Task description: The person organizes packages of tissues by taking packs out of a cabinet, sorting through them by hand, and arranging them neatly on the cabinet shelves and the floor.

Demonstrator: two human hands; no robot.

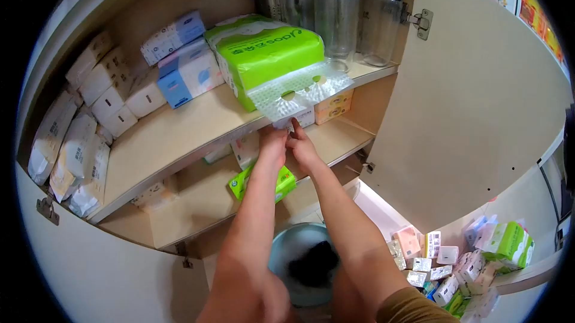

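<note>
A glossy, boxy green pack (269,47) lies on the upper shelf (179,120), dimpled plastic handle (305,88) pointing outward, long axis unclear. Below, left hand (273,145) and right hand (304,148) show partly curled fingers; grip indeterminable.

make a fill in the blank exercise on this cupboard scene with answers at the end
1. The bare left hand and bare right hand appear ____ (above/below) the large bright-green plastic-wrapped pack.
2. The tall clear cylindrical bottles stand on the ____ flat pale shelf as that pack.
3. The round pale-blue basin holds something coloured ____.
4. The flat beige cabinet door stands ____.

Missing words: below; same; black; open
</note>
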